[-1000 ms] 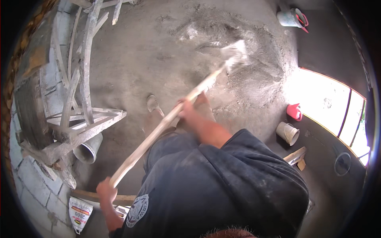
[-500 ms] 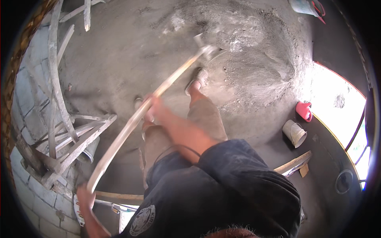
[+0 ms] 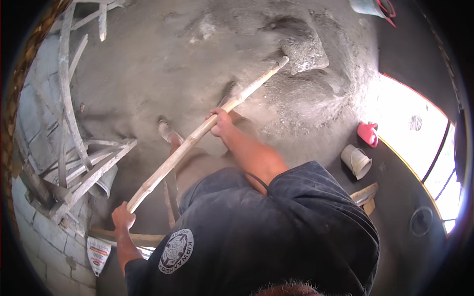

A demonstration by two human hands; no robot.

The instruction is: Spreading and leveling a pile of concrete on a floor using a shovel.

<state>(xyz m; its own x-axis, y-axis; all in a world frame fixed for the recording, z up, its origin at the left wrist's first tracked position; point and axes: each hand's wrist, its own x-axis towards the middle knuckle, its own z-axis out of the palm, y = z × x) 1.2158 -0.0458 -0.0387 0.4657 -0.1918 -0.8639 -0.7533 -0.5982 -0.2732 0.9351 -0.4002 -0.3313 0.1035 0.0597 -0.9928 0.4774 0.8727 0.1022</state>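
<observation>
A long pale wooden pole (image 3: 177, 153) crosses the view diagonally, its far end at a dusty shovel blade (image 3: 308, 54) in a mound of grey, gritty mix (image 3: 331, 98) on the concrete floor (image 3: 148, 59). My left hand (image 3: 123, 213) is closed round the pole's near end at lower left. My right hand (image 3: 219, 120) grips the middle of it, above my legs. My feet, in dusty footwear (image 3: 167, 129), stand beside the mound; one is partly behind the pole.
Wooden frames (image 3: 69, 108) and a pipe-like bucket (image 3: 104, 185) lie by a block wall (image 3: 49, 237) at left, near a white bag (image 3: 98, 254). At right are a red watering can (image 3: 367, 133), a pale bucket (image 3: 355, 162), a bright opening (image 3: 410, 118) and another bucket (image 3: 365, 9).
Both hands have shifted with the pole, the right one up and rightward since half a second ago. The blade has moved rightward into the grey mound.
</observation>
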